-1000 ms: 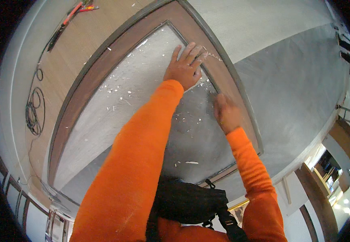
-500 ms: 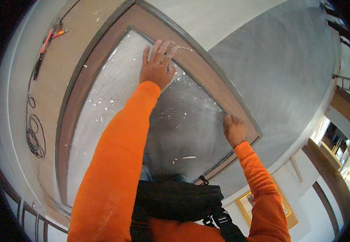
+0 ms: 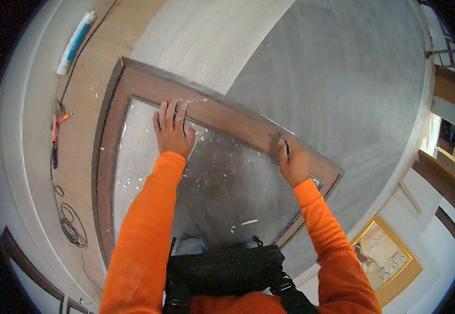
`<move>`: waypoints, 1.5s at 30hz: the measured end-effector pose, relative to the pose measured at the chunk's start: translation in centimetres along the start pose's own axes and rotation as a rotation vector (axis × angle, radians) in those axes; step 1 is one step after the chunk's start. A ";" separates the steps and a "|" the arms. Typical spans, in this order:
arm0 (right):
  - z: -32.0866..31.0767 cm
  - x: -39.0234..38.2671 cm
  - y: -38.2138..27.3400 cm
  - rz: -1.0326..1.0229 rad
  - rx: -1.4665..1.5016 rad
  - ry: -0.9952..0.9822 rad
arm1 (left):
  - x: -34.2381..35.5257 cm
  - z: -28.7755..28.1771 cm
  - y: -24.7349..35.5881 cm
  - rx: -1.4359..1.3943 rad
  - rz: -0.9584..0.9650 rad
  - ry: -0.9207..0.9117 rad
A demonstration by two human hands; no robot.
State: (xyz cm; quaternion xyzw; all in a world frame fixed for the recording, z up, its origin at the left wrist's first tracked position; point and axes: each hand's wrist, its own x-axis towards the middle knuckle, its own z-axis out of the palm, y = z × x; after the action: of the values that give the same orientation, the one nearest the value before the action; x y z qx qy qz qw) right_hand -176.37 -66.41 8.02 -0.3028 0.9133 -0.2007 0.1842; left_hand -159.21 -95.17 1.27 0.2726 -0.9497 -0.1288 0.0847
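Observation:
A brown wooden frame (image 3: pixel 227 118) with dark edges lies flat below me. My left hand (image 3: pixel 174 131) rests on the inner edge of its far rail, fingers stretched out and slightly apart, holding nothing. Further right along the same rail, my right hand (image 3: pixel 294 161) is closed, with its fingertips down on the brown face. A dark patch (image 3: pixel 275 141) shows at those fingertips; whether it is a small tool or a mark, I cannot tell. Beside my left hand a thin wavy pale strip (image 3: pixel 196 100) lies on the rail. White crumbs (image 3: pixel 204 157) are scattered inside the frame.
At the left lie a white and blue tube (image 3: pixel 75 43), a red-orange hand tool (image 3: pixel 56 131) and a coiled dark cable (image 3: pixel 72 226). A gold-framed picture (image 3: pixel 415 272) is at the lower right. A black bag (image 3: pixel 225 268) sits at my waist.
The view has shifted, bringing the tube into sight. My right hand has slid leftward along the rail, away from the right corner. My left hand stays at about the same place on the frame.

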 end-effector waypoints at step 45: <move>-3.7 -2.0 3.1 0.663 0.437 0.205 | 0.5 1.1 0.1 0.036 0.093 0.024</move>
State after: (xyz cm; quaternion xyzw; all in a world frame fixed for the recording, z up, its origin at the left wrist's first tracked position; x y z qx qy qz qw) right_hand -178.06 -61.93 10.15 0.0758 0.9110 -0.3487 0.2070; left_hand -159.97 -95.15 0.34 0.2311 -0.9624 -0.1044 0.0973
